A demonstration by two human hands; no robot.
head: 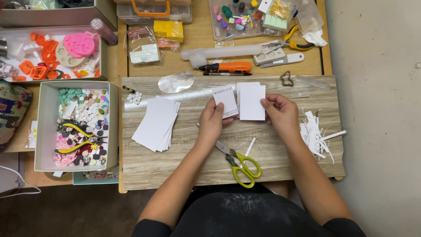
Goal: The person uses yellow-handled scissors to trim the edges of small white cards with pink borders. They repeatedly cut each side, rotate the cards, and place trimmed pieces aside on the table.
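White cards: L hand point(213, 119) pinches printed card point(226, 102); R hand point(280, 113) fingers clamped on blank cards point(251, 102). Card stack point(155, 123) left, scissors point(239, 161) below, paper strips point(315, 131) right.

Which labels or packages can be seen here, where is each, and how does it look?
Printed card: in left hand, white rectangle, dark print.
Blank cards: in right hand, white.
Card stack: on board, left, white.
Plastic bag: upper left, clear, white pieces inside.

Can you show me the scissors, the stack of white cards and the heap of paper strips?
Scissors point(242, 163), head view, yellow handles.
Stack of white cards point(155, 123), head view, top card.
Paper strips point(313, 131), head view, heap's middle.
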